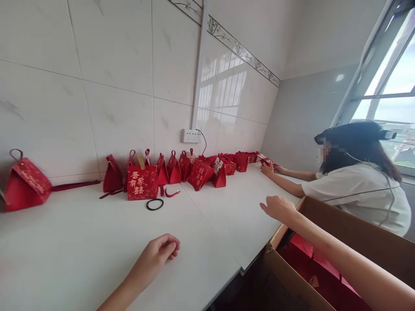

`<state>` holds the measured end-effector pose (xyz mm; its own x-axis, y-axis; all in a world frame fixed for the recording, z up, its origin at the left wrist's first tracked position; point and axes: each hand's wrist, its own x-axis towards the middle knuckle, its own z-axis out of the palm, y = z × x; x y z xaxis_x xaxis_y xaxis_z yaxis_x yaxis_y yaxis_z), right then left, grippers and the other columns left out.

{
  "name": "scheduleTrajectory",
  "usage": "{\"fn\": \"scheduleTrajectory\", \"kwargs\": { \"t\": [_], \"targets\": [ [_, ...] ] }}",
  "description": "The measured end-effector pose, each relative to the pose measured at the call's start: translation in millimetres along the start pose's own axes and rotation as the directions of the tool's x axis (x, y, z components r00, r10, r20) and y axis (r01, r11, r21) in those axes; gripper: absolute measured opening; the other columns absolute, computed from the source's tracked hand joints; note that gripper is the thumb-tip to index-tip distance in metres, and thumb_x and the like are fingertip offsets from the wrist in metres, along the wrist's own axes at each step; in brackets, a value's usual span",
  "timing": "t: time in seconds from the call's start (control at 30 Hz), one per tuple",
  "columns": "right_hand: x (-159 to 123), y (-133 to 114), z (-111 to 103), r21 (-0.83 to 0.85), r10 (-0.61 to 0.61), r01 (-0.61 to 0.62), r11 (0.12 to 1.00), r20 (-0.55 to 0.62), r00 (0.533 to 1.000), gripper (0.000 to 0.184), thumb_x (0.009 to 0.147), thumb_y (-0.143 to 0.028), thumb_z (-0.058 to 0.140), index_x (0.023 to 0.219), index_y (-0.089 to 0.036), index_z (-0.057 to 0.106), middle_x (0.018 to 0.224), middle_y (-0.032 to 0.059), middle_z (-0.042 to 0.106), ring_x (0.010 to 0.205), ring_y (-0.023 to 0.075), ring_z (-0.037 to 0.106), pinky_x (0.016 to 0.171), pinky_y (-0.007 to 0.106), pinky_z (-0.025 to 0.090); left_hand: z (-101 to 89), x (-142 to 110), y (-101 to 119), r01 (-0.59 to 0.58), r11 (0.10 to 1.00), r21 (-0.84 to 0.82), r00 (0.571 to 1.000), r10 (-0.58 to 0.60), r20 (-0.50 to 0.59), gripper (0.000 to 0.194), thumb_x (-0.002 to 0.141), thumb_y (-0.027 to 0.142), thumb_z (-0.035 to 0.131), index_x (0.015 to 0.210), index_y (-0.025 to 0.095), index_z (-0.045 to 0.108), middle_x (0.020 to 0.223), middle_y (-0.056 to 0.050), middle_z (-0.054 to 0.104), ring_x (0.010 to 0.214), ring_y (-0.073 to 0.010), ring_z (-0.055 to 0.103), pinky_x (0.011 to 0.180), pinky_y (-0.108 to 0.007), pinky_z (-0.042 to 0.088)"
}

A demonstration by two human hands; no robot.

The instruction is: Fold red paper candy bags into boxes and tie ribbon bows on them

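Note:
My left hand [164, 249] hovers over or rests on the front of the white table [201, 250], loosely closed with the thumb against the fingers; nothing shows in it. My right hand [279, 208] is stretched out above the table edge, by the corner of a cardboard box [275, 248]. Its fingers are curled, and I see nothing in them. Beyond my left hand stands a red gift box [142, 185] with gold characters. A black ring-shaped band [154, 204] and a short red ribbon [171, 193] lie close to it.
Several red gift boxes [174, 169] with loops line the tiled wall, one [27, 183] at far left. More red packages [327, 259] lie inside the cardboard box. A co-worker [359, 185] reaches over the table's far end. A power strip [192, 136] hangs on the wall.

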<state>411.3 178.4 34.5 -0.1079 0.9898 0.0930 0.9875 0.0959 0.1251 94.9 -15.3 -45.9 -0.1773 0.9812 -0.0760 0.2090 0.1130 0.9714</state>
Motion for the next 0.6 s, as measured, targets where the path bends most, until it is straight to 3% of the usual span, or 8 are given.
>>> {"fn": "scheduleTrajectory", "kwargs": {
  "t": [0.13,0.27,0.37,0.47,0.53,0.6],
  "targets": [
    [14,-85,-5,0.038,-0.281,0.280,0.959,0.025,0.959,0.029,0.088,-0.032,0.045,0.095,-0.011,0.064,0.098,0.0174,0.065,0.092,0.0306,0.063,0.069,0.035,0.045,1.0,-3,3,0.002,1.000,-0.017,1.000,-0.002,0.012,0.024,0.072,0.040,0.050,0.075,0.018,0.059,0.080,-0.004,0.060,0.078,-0.0182,0.057,0.077,-0.031,0.046],
    [0,-166,10,0.092,-0.499,0.497,0.863,-0.004,0.867,0.026,0.089,-0.028,0.043,0.097,-0.013,0.062,0.102,0.0141,0.064,0.092,0.0273,0.063,0.068,0.032,0.044,5.0,-5,-1,-0.020,0.997,-0.074,1.000,0.021,0.012,0.019,0.073,0.033,0.050,0.076,0.016,0.058,0.081,-0.006,0.060,0.076,-0.0167,0.058,0.074,-0.031,0.046],
    [-29,-223,18,0.142,-0.642,0.644,0.752,-0.062,0.764,0.028,0.091,-0.027,0.037,0.097,-0.014,0.061,0.102,0.0128,0.063,0.090,0.0251,0.062,0.067,0.030,0.043,7.0,-7,-7,-0.071,0.993,-0.094,0.997,0.071,-0.010,0.017,0.074,0.031,0.049,0.075,0.015,0.057,0.080,-0.006,0.061,0.070,-0.0161,0.059,0.069,-0.031,0.048],
    [-56,-270,12,0.189,-0.768,0.771,0.608,-0.106,0.632,0.025,0.090,-0.025,0.039,0.097,-0.015,0.061,0.102,0.0118,0.063,0.089,0.0235,0.063,0.066,0.028,0.043,4.7,-8,-13,-0.080,0.996,-0.030,0.987,0.075,-0.140,0.014,0.073,0.029,0.051,0.071,0.017,0.058,0.079,-0.008,0.062,0.070,-0.0188,0.060,0.066,-0.033,0.047],
    [-67,-296,1,0.221,-0.828,0.830,0.512,-0.133,0.545,0.022,0.089,-0.022,0.042,0.098,-0.015,0.061,0.104,0.0118,0.062,0.092,0.0234,0.062,0.069,0.028,0.043,2.8,-8,-15,-0.101,0.992,0.069,0.961,0.116,-0.252,0.008,0.071,0.024,0.054,0.068,0.018,0.059,0.084,-0.009,0.064,0.080,-0.0229,0.059,0.074,-0.038,0.046],
    [-72,-321,-14,0.259,-0.857,0.861,0.439,-0.167,0.487,0.022,0.089,-0.022,0.044,0.100,-0.013,0.061,0.107,0.0132,0.060,0.096,0.0243,0.060,0.074,0.029,0.043,2.1,-5,-13,-0.141,0.974,0.174,0.937,0.189,-0.294,0.007,0.070,0.017,0.056,0.065,0.020,0.060,0.083,-0.009,0.065,0.091,-0.0263,0.057,0.089,-0.043,0.040]
  ]
}}
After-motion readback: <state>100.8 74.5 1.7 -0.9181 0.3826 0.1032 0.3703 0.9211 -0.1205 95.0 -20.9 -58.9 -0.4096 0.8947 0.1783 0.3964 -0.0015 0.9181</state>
